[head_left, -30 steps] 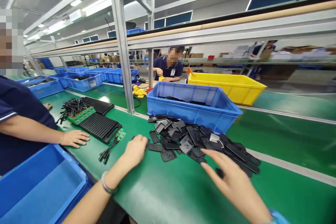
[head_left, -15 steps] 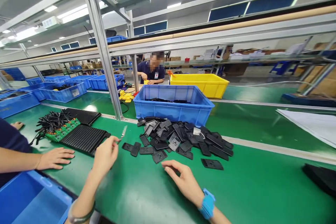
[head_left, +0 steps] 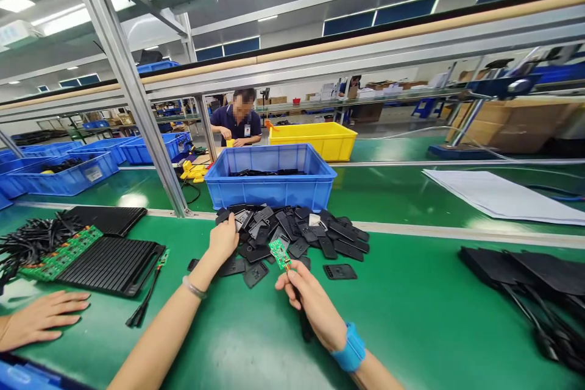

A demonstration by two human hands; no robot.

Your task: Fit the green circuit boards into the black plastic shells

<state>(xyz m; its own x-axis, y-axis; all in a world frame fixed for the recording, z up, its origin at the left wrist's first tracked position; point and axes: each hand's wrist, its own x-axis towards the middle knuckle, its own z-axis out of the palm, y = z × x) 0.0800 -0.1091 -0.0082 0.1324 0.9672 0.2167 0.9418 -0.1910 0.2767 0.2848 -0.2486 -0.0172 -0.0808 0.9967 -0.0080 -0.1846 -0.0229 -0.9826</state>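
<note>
My right hand (head_left: 315, 301) pinches a small green circuit board (head_left: 280, 253) near its wired end, and a black cable hangs below the palm. The board is tilted up in front of a heap of black plastic covers (head_left: 299, 233). At the heap's left end, my left hand (head_left: 223, 237) touches the covers with its fingers bent together; what lies between the fingertips is hidden. One loose cover (head_left: 340, 272) lies apart, to the right of the heap. Another board with a black cable (head_left: 150, 286) rests on the green table (head_left: 402, 317), left of my left forearm.
Behind the heap stand a blue bin (head_left: 269, 192) and a yellow bin (head_left: 315, 141). A ribbed black tray (head_left: 107, 265) with boards and cables is at left, near a co-worker's hand (head_left: 50, 317). Black cabled units (head_left: 516, 280) and white paper (head_left: 493, 192) lie right. A metal post (head_left: 132, 85) rises left.
My left hand has moved from beside the ribbed tray to the heap. My right hand, empty before, now holds the circuit board. The view has turned right.
</note>
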